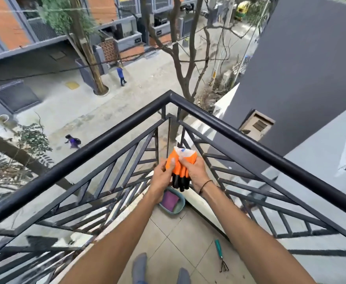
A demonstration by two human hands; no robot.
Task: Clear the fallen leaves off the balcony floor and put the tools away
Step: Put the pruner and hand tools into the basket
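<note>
I hold a packet of orange gloves with black fingertips [180, 171] in front of me, above the balcony's corner. My left hand [162, 177] grips its left side. My right hand [194, 172] pinches the clear plastic wrap at its top right. Below the hands a blue-grey tub [177, 210] with a purple cloth in it sits on the tiled floor [178, 242]. A small hand rake with a teal handle [220, 256] lies on the tiles at the right. No leaves show on the visible floor.
A black metal railing [114, 132] with slanted bars meets in a corner ahead and closes both sides. My two feet in grey socks [140, 267] stand at the bottom. Far below are a street, bare trees and walking people.
</note>
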